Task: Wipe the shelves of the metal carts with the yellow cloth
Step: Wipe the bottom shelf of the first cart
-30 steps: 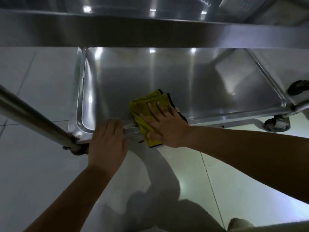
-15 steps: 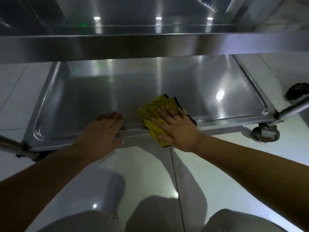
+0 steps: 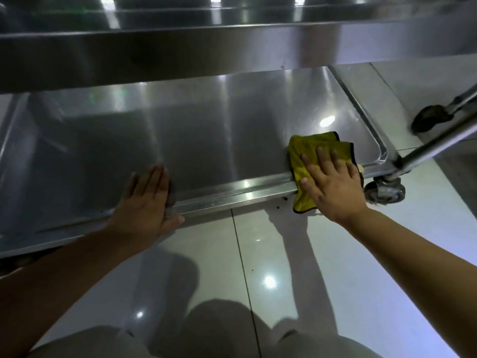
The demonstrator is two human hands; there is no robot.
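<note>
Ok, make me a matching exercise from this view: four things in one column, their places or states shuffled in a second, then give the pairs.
Things
1. yellow cloth
2. left hand
3. right hand
4. caster wheel

Places or states
A. bare, flat on the lower shelf's front lip
B. under the shelf's right front corner, on the floor
C. draped over the shelf's front edge
D. pressed flat on the cloth

Pairs: 1-C, 2-A, 3-D, 4-B
</note>
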